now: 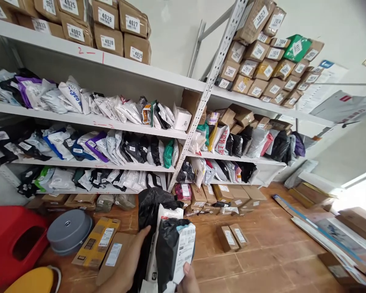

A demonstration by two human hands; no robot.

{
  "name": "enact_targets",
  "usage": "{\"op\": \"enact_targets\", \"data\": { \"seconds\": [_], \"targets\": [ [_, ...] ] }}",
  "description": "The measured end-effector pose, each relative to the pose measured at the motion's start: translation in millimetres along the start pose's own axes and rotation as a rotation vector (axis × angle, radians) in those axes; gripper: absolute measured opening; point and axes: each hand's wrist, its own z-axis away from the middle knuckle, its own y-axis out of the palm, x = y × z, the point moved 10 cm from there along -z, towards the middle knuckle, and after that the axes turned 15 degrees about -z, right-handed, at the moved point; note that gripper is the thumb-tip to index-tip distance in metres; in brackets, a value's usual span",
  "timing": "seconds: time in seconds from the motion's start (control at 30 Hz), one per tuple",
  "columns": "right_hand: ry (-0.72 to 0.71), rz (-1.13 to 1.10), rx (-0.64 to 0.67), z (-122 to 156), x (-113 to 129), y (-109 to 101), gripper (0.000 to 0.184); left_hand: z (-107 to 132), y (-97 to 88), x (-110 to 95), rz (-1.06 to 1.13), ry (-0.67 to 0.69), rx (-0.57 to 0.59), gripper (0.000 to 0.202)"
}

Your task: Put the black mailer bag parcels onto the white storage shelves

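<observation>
The left hand (131,262) is gripping a bundle of parcels from the side, fingers curled together on the big black bag (151,205). The right hand (189,280) is pinching the front black mailer (167,244) at its label (only the thumb is showing), low before the shelves (79,119), near two small boxes (232,238) lying on the floor

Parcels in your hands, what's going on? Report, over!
Left hand gripping stack of bagged parcels from the side. Right hand pinching front black parcel by its label. Loose cartons on floor before the shelves.
</observation>
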Motion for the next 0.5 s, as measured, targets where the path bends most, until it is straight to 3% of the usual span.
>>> {"op": "enact_targets", "data": {
  "seconds": [0.07,0.13,0.23,0.33,0.5],
  "targets": [
    [0.014,-0.002,0.018,-0.8,4.0,3.1,0.077,6.8,-0.3,-16.4,-0.088,0.039,0.033,0.043],
    [0.012,0.028,0.0,4.8,11.3,8.3,0.078,14.4,5.6,-39.7,-0.184,0.167,0.07,0.041],
    [-0.026,0.198,-0.149,20.4,24.5,12.5,0.063,21.1,11.7,-61.4,-0.295,0.305,0.025,0.037],
    [-0.11,0.344,-0.21,29.6,37.5,26.6,0.057,13.7,16.0,-56.4,-0.344,0.306,-0.025,0.039],
    [-0.155,0.313,-0.118,23.5,43.6,46.7,0.1,-9.3,29.8,-32.2,-0.277,0.294,0.036,0.052]
  ]
}}
